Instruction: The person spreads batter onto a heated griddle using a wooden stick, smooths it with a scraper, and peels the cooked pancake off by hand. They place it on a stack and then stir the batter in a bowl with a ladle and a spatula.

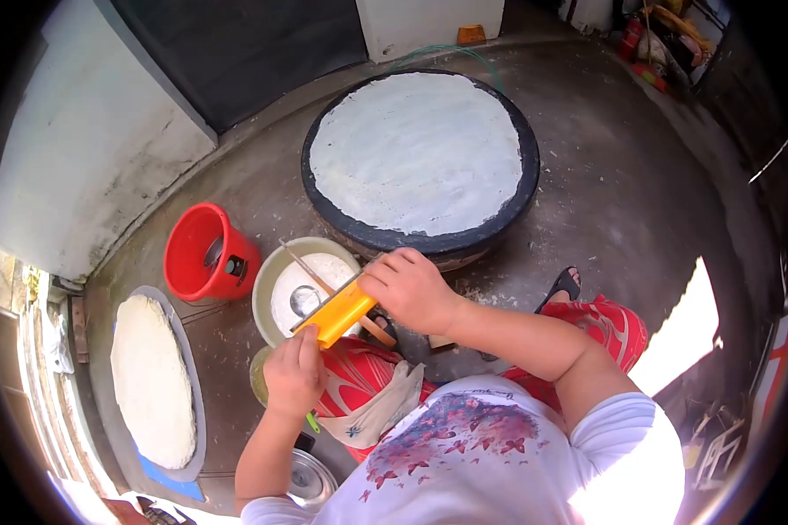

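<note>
A yellow scraper (345,315) with a straight edge is held level between my two hands over the near rim of a pale tub (265,302). My left hand (296,372) pinches its near left end; my right hand (411,287) is wrapped over the far right end. White batter (331,268) fills part of the tub, with a round metal ladle (306,300) and a thin stick (305,265) in it. Beyond my hands stands a large round black griddle (534,166), its top coated with a white layer of batter (416,149).
A red bucket (178,254) stands left of the tub. Farther left, a stack of pale round flatbreads (151,381) lies on a grey round board (193,385). A cloth (385,407) lies over my left leg, and a metal lid (306,479) is low beside me.
</note>
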`<state>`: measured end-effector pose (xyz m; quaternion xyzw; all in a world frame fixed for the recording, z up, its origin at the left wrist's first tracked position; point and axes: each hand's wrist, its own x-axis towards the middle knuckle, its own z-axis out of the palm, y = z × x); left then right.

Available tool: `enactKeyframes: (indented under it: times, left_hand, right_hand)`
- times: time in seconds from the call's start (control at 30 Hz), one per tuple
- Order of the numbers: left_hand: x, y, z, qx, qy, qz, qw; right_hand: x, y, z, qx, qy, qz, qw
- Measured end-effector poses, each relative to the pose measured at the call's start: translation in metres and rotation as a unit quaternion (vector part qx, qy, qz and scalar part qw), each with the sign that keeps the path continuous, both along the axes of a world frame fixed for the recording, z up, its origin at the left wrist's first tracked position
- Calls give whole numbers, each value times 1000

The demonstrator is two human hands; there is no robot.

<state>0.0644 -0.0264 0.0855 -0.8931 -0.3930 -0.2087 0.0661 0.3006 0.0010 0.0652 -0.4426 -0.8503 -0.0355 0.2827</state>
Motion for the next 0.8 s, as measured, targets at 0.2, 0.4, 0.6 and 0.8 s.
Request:
enactKeyframes:
  times: [0.2, 0.4, 0.6, 0.8]
  left_hand:
    - [13, -2, -11, -74, -109, 50, 990]
    - [-1, -31, -30, -158, -127, 159, 966]
    - [26, -37, -39, -216, -203, 212, 931]
    - [48, -13, -36, -233, -174, 224, 930]
  right_hand:
    - [111, 14, -43, -224, 200, -198, 933]
    - [309, 54, -105, -68, 365, -476, 797]
    - [329, 102, -96, -104, 166, -623, 757]
    - [360, 194, -81, -166, 142, -614, 758]
